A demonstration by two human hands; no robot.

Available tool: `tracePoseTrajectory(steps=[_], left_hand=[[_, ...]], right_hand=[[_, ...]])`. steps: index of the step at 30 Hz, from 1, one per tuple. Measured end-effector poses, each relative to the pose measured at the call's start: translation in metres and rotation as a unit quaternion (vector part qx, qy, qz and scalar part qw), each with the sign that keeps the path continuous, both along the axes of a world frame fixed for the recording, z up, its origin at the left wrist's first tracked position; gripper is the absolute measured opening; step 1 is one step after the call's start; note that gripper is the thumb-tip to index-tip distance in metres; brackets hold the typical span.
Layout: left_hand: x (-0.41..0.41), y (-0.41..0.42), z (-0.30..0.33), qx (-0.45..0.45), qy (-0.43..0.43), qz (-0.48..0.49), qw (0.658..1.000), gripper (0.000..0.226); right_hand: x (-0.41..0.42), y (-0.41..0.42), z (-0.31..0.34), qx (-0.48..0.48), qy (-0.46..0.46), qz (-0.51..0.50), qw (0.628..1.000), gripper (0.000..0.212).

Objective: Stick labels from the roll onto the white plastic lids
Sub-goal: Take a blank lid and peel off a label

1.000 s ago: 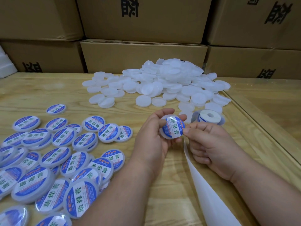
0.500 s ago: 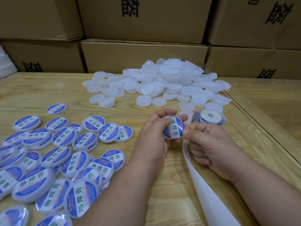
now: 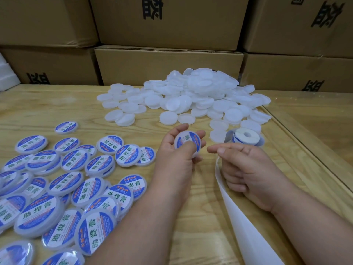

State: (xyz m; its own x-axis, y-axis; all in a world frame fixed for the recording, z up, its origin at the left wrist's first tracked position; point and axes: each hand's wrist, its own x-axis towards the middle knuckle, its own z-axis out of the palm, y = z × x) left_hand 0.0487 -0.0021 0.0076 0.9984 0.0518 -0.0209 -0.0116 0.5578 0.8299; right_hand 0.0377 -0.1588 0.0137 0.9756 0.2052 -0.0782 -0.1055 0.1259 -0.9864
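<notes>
The labelled lid (image 3: 188,143) sits in the left hand (image 3: 178,159), its grip curled round the rim: light, stiff, slick plastic, best held by the edge. The right hand (image 3: 248,169) pinches the backing strip (image 3: 246,226) beside the label roll (image 3: 246,137).

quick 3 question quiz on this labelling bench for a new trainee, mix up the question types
1. True or false: the left hand holds a lid that already bears a blue label.
2. Which lies nearest the right hand? A) the label roll B) the foam block at the far left C) the labelled lids
3. Fill in: the pile of plain white lids sits in front of stacked cardboard ____.

Key: 1 true; 2 A; 3 boxes
</notes>
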Motion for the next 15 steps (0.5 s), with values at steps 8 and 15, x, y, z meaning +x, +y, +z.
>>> tracePoseTrajectory(steps=[8, 15], left_hand=[[-0.0003, 0.0041, 0.0091, -0.024, 0.066, 0.022, 0.997, 0.030], [0.0035, 0.0014, 0.0045, -0.002, 0.045, 0.056, 0.997, 0.017]], right_hand=[[0.0004, -0.0005, 0.0016, 0.032, 0.008, -0.009, 0.999, 0.019], [0.0009, -0.0003, 0.0022, 0.041, 0.015, -0.016, 0.999, 0.025]])
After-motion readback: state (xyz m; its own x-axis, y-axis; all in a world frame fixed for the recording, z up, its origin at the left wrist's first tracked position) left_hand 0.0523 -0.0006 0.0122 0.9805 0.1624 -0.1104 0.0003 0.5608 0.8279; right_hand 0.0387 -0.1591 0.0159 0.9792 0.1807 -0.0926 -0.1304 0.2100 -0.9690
